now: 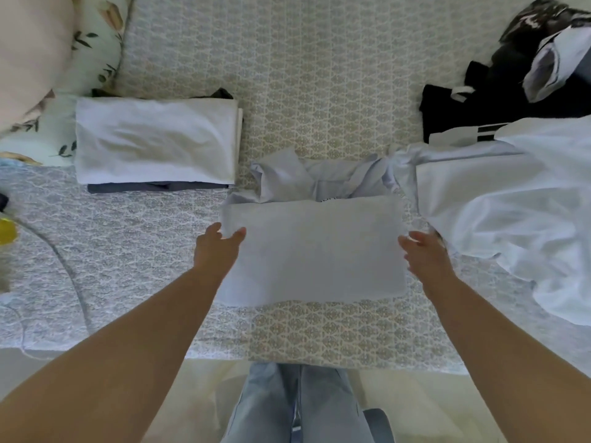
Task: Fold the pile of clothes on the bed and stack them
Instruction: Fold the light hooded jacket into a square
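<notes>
A pale blue garment (315, 247) lies half folded on the bed in front of me, its near part flat and its far part bunched. My left hand (217, 247) pinches its left edge. My right hand (425, 254) rests at its right edge with the fingers spread; whether it grips the cloth I cannot tell. A folded stack (156, 140) with a white piece on top and dark pieces under it sits at the left. The unfolded pile lies at the right: a white garment (511, 203) and dark clothes (511, 91).
The bed (319, 75) has a patterned cover. Floral pillows (48, 59) lie at the far left. A thin cable (68, 270) curves over the left of the bed, beside a yellow object (6, 231). My legs in jeans (300, 407) stand at the bed's near edge.
</notes>
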